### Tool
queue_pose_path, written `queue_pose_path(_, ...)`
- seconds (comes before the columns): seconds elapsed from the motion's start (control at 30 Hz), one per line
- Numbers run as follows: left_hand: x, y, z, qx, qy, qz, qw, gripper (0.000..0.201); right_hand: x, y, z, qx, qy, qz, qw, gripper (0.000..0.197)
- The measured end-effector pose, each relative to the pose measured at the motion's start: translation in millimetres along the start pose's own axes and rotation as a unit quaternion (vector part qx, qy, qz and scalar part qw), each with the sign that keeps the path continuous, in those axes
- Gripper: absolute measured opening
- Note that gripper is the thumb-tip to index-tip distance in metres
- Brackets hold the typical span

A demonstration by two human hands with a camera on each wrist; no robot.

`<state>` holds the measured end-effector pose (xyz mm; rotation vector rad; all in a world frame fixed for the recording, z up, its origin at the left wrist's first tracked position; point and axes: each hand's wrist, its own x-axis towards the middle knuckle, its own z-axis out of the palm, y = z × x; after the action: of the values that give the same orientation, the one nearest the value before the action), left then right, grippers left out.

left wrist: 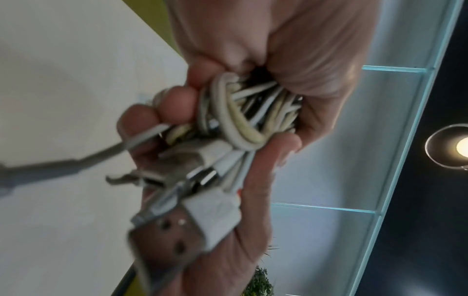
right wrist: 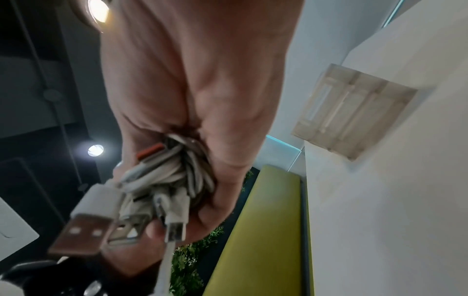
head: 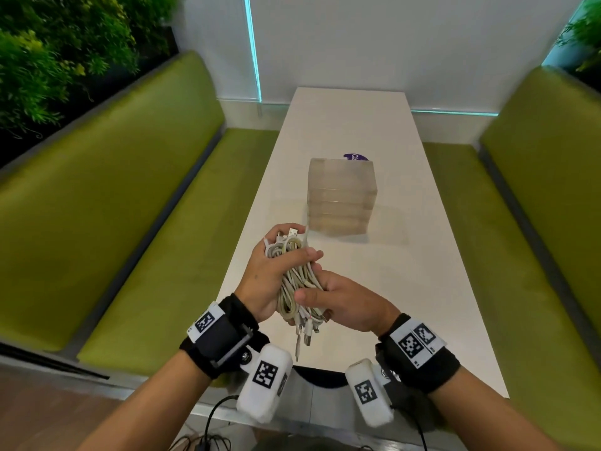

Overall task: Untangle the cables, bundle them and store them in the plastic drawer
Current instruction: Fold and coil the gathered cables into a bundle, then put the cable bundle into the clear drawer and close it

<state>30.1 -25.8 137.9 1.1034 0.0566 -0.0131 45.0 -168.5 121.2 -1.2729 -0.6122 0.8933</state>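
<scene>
White surface: table [head: 406, 255], long and narrow, running away from the person between two green benches [head: 107, 203].
Surroundings: green foliage [head: 48, 53] behind the left bench; a purple round label [head: 355, 157] lies on the table just behind the drawer unit, partly hidden by it.
Obstructions: nothing stands between the hands and the drawer unit.
Drawer unit: one translucent plastic drawer [head: 341, 196] stack, upright near mid-table; drawers closed as far as the right wrist view shows.
Cables: one bunch of white cables [head: 294, 281], exact number cannot be told; several USB plugs stick out at both ends.
Left hand: left hand [head: 273, 271] clenched around the upper part of the bunch, thumb across it.
Right hand: right hand [head: 344, 301] grasping the lower part of the bunch, thumb pressed on the strands.
Position: bunch held above the near end of the table, in front of the drawer unit and apart from it.
</scene>
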Motion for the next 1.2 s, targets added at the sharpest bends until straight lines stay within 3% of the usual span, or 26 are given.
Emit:
queue_pose_path(0.1, 3, -1, -6, 0.03, -0.003, 0.001, 1.0, 0.03, 5, 4, 0, -0.016, 0.003, 0.011, 1.0, 0.035)
queue_pose_path(0.2, 8, -2, -13, 0.06, 0.004, -0.001, 0.998, 0.029, 10, 2, -2, -0.104, 0.003, 0.043, 0.994, 0.021)
queue_pose_path(0.27, 13, -3, -17, 0.074, 0.014, 0.001, 0.997, 0.03, 16, 0, -6, -0.178, 0.001, 0.072, 0.981, 0.025)
queue_pose_path(0.37, 21, -2, -24, 0.092, 0.021, 0.004, 0.996, 0.032, 23, -6, -23, -0.26, -0.03, 0.114, 0.958, 0.067)
queue_pose_path(0.43, 30, -1, -30, 0.106, 0.031, 0.008, 0.994, 0.033, 28, -14, -42, -0.27, -0.01, 0.15, 0.951, 0.093)
queue_pose_path(0.47, 36, 0, -32, 0.117, 0.041, 0.009, 0.992, 0.033, 34, -19, -54, -0.275, 0.023, 0.156, 0.948, 0.088)
queue_pose_path(0.53, 49, 1, -37, 0.14, 0.059, 0.008, 0.988, 0.034, 50, -26, -81, -0.324, 0.125, 0.13, 0.929, 0.06)
queue_pose_path(0.63, 67, 2, -40, 0.182, 0.071, 0.01, 0.981, 0.032, 85, -28, -125, -0.417, 0.257, 0.098, 0.866, 0.049)
queue_pose_path(0.73, 86, 1, -45, 0.205, 0.094, 0.011, 0.974, 0.031, 115, -27, -160, -0.54, 0.26, 0.14, 0.788, 0.056)
queue_pose_path(0.8, 96, 0, -52, 0.216, 0.109, 0.012, 0.97, 0.031, 126, -27, -174, -0.584, 0.243, 0.178, 0.753, 0.058)
queue_pose_path(0.9, 105, 4, -61, 0.229, 0.114, 0.01, 0.967, 0.03, 129, -22, -184, -0.587, 0.247, 0.205, 0.743, 0.058)
queue_pose_path(1.07, 106, 9, -62, 0.251, 0.117, 0.018, 0.961, 0.031, 115, -14, -167, -0.574, 0.346, 0.133, 0.73, 0.058)
queue_pose_path(1.2, 107, 4, -57, 0.278, 0.109, 0.024, 0.954, 0.03, 91, 0, -138, -0.578, 0.341, 0.132, 0.729, 0.064)
